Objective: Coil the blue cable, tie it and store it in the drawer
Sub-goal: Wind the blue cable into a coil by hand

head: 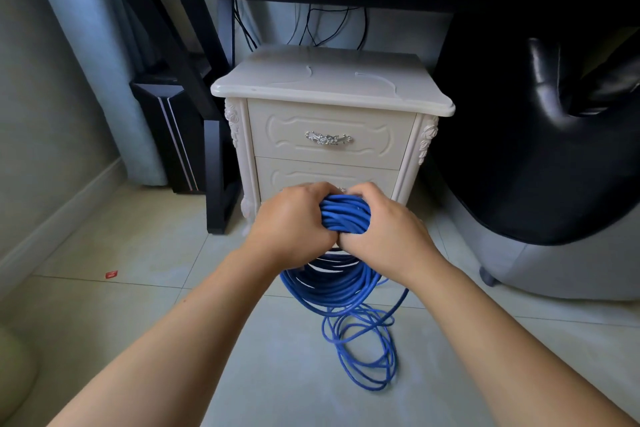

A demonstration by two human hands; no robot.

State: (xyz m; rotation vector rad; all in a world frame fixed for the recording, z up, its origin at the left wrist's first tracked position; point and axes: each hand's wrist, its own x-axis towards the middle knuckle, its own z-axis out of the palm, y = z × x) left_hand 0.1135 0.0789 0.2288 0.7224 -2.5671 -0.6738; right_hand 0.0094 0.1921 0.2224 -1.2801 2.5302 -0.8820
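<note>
Left hand: your left hand (294, 222) is clenched round the left side of the blue cable (344, 215), knuckles up.
Right hand: your right hand (384, 229) grips the right side of the same bundle; the two hands touch beneath it.
Cable place: held up just in front of the nightstand (329, 80), covering part of the lower drawer (325, 177).
Cable lie: between your hands the strands run left to right in a tight arch. Below them the coil hangs down to the tiled floor (138, 253), and looser loops stretch along the floor towards you.
Drawers: the upper drawer (294, 146), with a silver handle (328, 139), and the lower one both sit flush.
Writing: a red scrap (111, 274) lies on the floor to the left; its white mark is too small to read.
</note>
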